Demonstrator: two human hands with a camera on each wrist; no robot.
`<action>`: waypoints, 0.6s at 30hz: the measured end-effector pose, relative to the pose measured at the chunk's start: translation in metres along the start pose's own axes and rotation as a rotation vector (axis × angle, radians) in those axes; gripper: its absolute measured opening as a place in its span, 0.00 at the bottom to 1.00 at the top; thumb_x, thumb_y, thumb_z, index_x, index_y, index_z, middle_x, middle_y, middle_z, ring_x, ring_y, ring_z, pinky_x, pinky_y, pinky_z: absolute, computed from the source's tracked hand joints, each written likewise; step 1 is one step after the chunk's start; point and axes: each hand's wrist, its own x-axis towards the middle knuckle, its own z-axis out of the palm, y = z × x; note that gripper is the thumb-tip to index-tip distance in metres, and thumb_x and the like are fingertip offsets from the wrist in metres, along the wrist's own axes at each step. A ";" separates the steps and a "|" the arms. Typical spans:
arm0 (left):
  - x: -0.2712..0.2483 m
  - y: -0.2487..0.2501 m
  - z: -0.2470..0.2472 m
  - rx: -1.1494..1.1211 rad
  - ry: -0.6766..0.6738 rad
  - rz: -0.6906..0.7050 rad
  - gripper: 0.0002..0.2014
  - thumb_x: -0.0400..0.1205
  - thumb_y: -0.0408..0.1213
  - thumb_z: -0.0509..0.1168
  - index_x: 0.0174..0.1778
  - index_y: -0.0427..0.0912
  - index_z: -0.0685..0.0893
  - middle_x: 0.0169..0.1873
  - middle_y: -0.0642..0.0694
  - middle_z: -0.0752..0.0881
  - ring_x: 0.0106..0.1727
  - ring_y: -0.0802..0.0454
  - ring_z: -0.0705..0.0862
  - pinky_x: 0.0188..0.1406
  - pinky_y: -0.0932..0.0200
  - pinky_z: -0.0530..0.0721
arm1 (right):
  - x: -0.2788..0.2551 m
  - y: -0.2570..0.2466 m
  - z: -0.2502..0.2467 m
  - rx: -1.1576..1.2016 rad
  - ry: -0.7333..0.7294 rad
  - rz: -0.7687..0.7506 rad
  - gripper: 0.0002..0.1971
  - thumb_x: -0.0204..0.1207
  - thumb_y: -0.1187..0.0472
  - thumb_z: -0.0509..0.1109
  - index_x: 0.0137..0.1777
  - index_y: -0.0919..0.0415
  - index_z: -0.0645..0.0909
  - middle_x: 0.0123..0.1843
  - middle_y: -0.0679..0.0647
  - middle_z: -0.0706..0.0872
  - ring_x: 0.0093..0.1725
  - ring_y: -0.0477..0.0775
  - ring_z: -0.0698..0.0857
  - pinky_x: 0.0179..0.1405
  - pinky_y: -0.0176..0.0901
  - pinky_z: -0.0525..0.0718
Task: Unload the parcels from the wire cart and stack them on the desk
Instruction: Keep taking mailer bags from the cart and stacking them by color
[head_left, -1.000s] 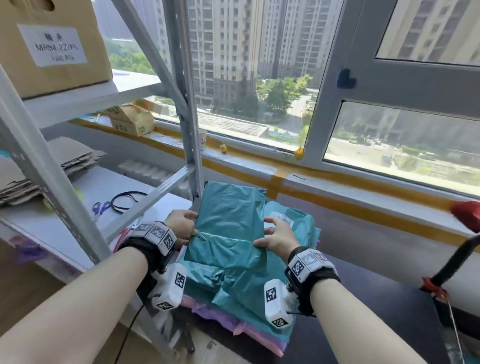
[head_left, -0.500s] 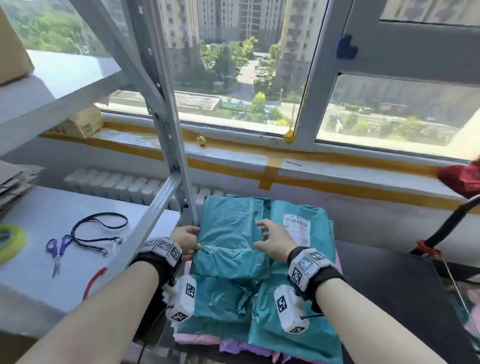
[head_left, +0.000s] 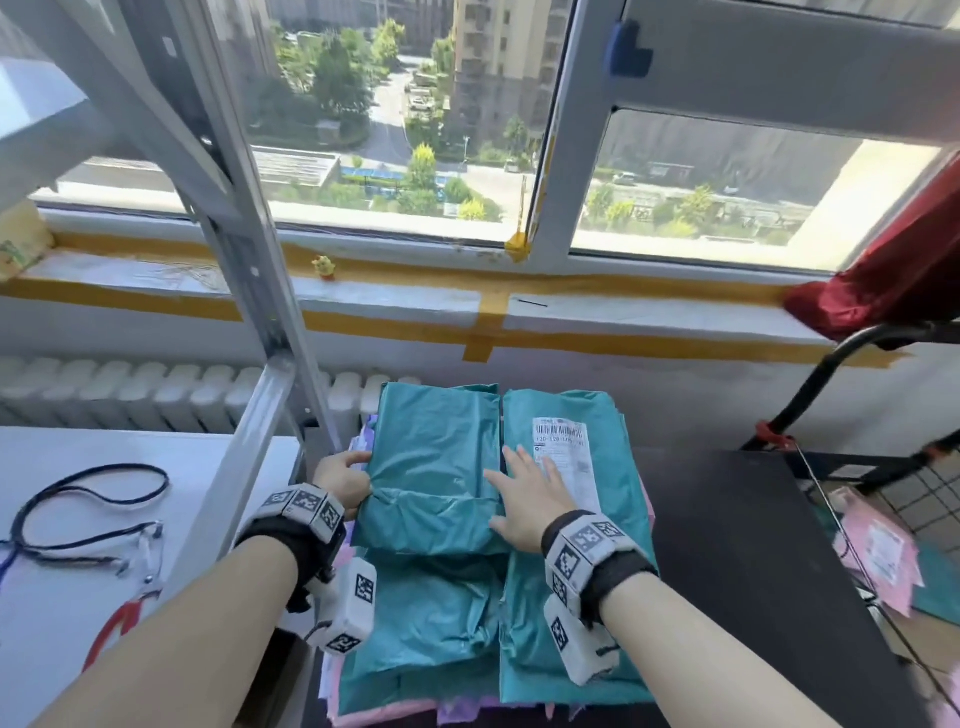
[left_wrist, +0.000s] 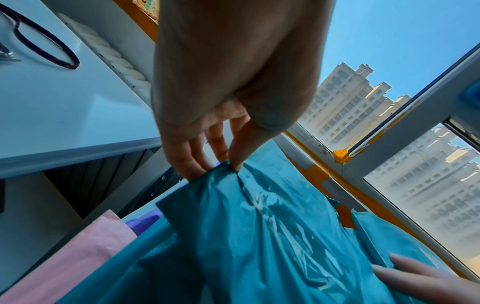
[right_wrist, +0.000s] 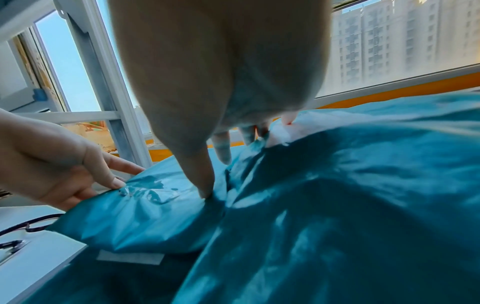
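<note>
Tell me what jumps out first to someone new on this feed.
The teal parcels piled on the black desk, pink ones beneath. The left hand pinches the top parcel's left edge; the right hand lies flat across the seam beside a labelled parcel. Right of the desk stands the wire cart.

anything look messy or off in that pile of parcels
Mostly tidy. The top teal parcel is wrinkled where the left hand pinches its edge, and pink and purple parcels stick out unevenly beneath the stack's near edge. No tears visible.
</note>
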 end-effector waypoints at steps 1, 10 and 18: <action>0.006 -0.002 -0.003 0.023 0.015 0.006 0.24 0.75 0.16 0.58 0.66 0.37 0.81 0.58 0.30 0.84 0.52 0.35 0.85 0.60 0.40 0.83 | -0.001 0.001 0.000 -0.003 0.004 0.000 0.31 0.80 0.52 0.64 0.82 0.51 0.58 0.86 0.56 0.43 0.85 0.55 0.41 0.81 0.58 0.39; -0.006 -0.005 0.013 0.115 0.002 -0.019 0.24 0.78 0.17 0.62 0.70 0.34 0.77 0.59 0.35 0.84 0.58 0.38 0.84 0.62 0.47 0.82 | -0.004 0.002 0.005 -0.017 0.029 0.008 0.31 0.80 0.51 0.63 0.82 0.50 0.58 0.86 0.55 0.42 0.85 0.54 0.39 0.81 0.57 0.37; -0.051 0.041 0.036 0.593 0.050 0.199 0.28 0.77 0.26 0.57 0.75 0.43 0.72 0.55 0.38 0.84 0.48 0.41 0.84 0.51 0.52 0.84 | -0.026 0.013 -0.006 0.238 0.187 0.036 0.25 0.82 0.53 0.61 0.79 0.54 0.64 0.85 0.55 0.52 0.84 0.54 0.52 0.82 0.52 0.52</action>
